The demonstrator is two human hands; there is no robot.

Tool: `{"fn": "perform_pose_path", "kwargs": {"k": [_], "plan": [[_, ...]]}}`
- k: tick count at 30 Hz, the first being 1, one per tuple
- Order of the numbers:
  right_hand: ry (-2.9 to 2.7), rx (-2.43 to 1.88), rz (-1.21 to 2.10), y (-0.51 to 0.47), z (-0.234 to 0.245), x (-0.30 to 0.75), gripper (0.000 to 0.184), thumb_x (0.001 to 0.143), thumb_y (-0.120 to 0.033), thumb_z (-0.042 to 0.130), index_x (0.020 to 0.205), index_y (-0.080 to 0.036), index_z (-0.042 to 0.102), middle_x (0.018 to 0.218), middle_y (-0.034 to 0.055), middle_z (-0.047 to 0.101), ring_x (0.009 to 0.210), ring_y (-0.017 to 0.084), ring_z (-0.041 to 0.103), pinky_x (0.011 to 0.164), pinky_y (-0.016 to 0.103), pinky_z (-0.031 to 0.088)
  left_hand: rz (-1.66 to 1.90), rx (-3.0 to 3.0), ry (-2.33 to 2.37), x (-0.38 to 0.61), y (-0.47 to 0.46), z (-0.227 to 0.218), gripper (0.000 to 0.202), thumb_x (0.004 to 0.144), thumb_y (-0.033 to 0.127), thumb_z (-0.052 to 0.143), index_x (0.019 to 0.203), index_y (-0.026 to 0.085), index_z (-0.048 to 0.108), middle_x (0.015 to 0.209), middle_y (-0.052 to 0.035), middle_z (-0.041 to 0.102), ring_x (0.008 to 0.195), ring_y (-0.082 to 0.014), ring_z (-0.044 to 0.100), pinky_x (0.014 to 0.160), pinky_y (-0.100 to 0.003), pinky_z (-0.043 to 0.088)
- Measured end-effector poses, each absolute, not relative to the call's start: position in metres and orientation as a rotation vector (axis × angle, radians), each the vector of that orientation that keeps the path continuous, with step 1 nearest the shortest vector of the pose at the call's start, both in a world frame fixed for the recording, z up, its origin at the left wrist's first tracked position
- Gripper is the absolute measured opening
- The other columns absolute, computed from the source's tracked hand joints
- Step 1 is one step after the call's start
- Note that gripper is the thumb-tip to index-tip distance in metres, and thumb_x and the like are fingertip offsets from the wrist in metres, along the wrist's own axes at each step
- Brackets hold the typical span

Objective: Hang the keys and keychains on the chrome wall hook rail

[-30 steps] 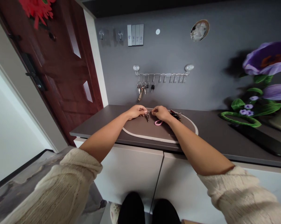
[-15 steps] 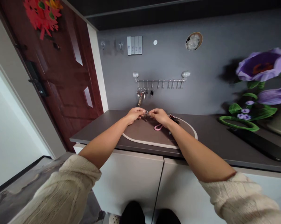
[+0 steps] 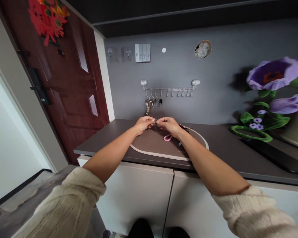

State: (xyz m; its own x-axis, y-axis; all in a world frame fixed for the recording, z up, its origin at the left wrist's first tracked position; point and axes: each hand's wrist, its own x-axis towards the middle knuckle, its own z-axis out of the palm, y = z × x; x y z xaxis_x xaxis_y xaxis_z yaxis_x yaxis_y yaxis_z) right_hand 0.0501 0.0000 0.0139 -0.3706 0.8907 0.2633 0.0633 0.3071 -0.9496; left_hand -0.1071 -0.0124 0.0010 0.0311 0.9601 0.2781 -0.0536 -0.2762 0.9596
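Note:
Both hands meet above an oval brown mat [image 3: 149, 150] on a dark countertop. My left hand [image 3: 143, 124] and my right hand [image 3: 169, 124] each pinch a small key ring with keys [image 3: 155, 123], held between them a little above the mat. A pink loop [image 3: 167, 137] lies on the mat just under my right wrist. More keys [image 3: 185, 127] lie on the mat behind that wrist, partly hidden. On the wall straight ahead, a chrome hook rail [image 3: 169, 88] carries several key bunches [image 3: 152, 101] at its left end.
A dark red door [image 3: 64, 76] with a black handle stands at the left. Light switches [image 3: 142, 52] and two small hooks sit above the rail. Purple artificial flowers [image 3: 270, 92] and a dark tray stand on the counter's right. White cabinet doors [image 3: 144, 191] are below.
Both hands have lifted the key ring slightly off the mat and hold it closer together. The camera view has tilted upward a little.

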Motion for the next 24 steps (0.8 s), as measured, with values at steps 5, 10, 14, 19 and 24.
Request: {"fn": "perform_pose_path", "kwargs": {"k": [5, 10, 14, 19, 24], "plan": [[-1.699, -0.831, 1.215, -0.0003, 0.0132, 0.0512, 0.015, 0.061, -0.026, 0.064, 0.069, -0.015, 0.057, 0.066, -0.0005, 0.058, 0.061, 0.006, 0.052, 0.058, 0.019, 0.042, 1.416, 1.387, 0.959, -0.1044, -0.0143, 0.0021, 0.026, 0.059, 0.030, 0.067, 0.078, 0.013, 0.062, 0.065, -0.0008, 0.057, 0.058, -0.0057, 0.050, 0.052, -0.018, 0.034], [-1.691, -0.808, 1.192, -0.0010, 0.0134, 0.0513, 0.019, 0.060, -0.031, 0.063, 0.069, -0.015, 0.055, 0.066, -0.0017, 0.056, 0.060, 0.007, 0.050, 0.059, 0.020, 0.041, 1.412, 1.371, 0.948, -0.1024, -0.0173, 0.0045, 0.028, 0.059, 0.032, 0.068, 0.079, 0.013, 0.062, 0.068, -0.0016, 0.057, 0.059, -0.0056, 0.049, 0.052, -0.018, 0.034], [-1.705, -0.804, 1.083, 0.0008, 0.0131, 0.0517, 0.023, 0.059, -0.034, 0.062, 0.070, -0.015, 0.054, 0.065, -0.0023, 0.054, 0.058, 0.007, 0.047, 0.059, 0.020, 0.039, 1.411, 1.396, 0.950, -0.1016, -0.0175, 0.0042, 0.034, 0.057, 0.035, 0.069, 0.082, 0.014, 0.063, 0.069, -0.0020, 0.058, 0.059, -0.0058, 0.049, 0.051, -0.018, 0.034], [-1.731, -0.768, 0.971, 0.0051, 0.0126, 0.0533, 0.025, 0.061, -0.038, 0.059, 0.069, -0.015, 0.053, 0.061, -0.0037, 0.050, 0.056, 0.006, 0.043, 0.058, 0.020, 0.036, 1.412, 1.396, 0.935, -0.1002, -0.0173, 0.0038, 0.039, 0.056, 0.036, 0.069, 0.088, 0.014, 0.063, 0.076, -0.0044, 0.059, 0.059, -0.0055, 0.048, 0.050, -0.017, 0.033], [-1.709, -0.751, 0.949, 0.0065, 0.0132, 0.0570, 0.024, 0.063, -0.038, 0.057, 0.070, -0.016, 0.051, 0.060, -0.0038, 0.048, 0.055, 0.007, 0.043, 0.056, 0.020, 0.037, 1.440, 1.377, 0.957, -0.0981, -0.0189, 0.0042, 0.039, 0.058, 0.036, 0.067, 0.091, 0.015, 0.062, 0.080, -0.0040, 0.059, 0.057, -0.0050, 0.048, 0.048, -0.017, 0.033]]}}
